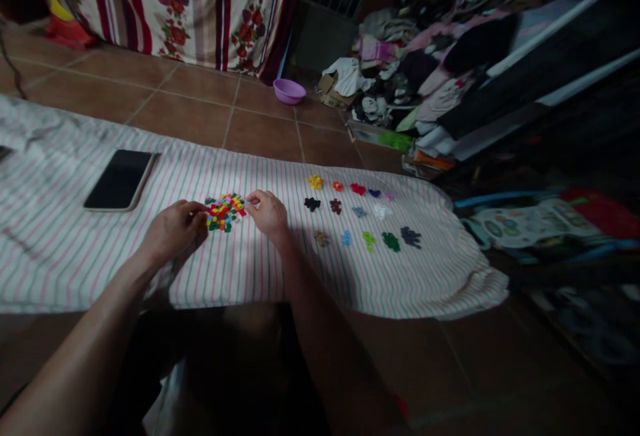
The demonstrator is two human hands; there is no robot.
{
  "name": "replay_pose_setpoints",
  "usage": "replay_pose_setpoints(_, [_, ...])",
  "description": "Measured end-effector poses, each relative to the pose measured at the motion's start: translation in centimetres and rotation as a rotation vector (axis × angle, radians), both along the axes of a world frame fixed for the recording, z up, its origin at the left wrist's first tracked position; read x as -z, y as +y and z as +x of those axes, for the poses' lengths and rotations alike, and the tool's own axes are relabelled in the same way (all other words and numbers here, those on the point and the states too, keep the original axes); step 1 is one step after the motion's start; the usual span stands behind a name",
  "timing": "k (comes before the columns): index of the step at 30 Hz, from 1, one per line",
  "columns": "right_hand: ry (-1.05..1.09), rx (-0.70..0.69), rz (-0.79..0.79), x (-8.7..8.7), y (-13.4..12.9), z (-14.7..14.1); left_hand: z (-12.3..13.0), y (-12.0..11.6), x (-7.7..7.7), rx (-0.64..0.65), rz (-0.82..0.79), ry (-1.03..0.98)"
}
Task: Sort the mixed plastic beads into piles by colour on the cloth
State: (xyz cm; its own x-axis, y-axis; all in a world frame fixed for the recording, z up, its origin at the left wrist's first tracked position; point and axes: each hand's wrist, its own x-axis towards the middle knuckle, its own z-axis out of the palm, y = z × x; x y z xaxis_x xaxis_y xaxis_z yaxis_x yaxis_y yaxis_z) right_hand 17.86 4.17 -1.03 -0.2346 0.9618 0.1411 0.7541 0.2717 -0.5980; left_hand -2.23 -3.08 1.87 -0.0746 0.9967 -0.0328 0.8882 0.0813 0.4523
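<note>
The left hand (175,226), its grip unclear, and the right hand (270,213), thumb and finger closed on a blue piece (247,203), flank the mixed pile (223,213) on the cloth (225,279), single-colour heaps (335,207) rightward, phone (121,180) leftward, with a basin (289,93) on the floor (195,111) beyond.
</note>
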Motion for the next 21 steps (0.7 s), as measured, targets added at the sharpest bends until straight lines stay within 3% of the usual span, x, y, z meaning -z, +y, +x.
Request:
replay_pose_setpoints(5, [0.081,0.015,0.050,-0.4,0.4,0.8,-0.3,-0.2,0.2,0.001,0.004,0.015])
replay_pose_setpoints(9, [0.144,0.033,0.095,-1.7,0.6,3.2,-0.3,-0.2,0.4,-0.017,0.009,0.011])
replay_pose_setpoints(14, [0.209,0.117,0.158,-2.5,0.0,9.3,0.0,-0.1,0.0,-0.005,-0.006,0.005])
replay_pose_setpoints(21, [0.182,0.271,0.144,-1.9,-3.3,18.7,-0.8,-1.2,0.1,-0.005,-0.030,-0.013])
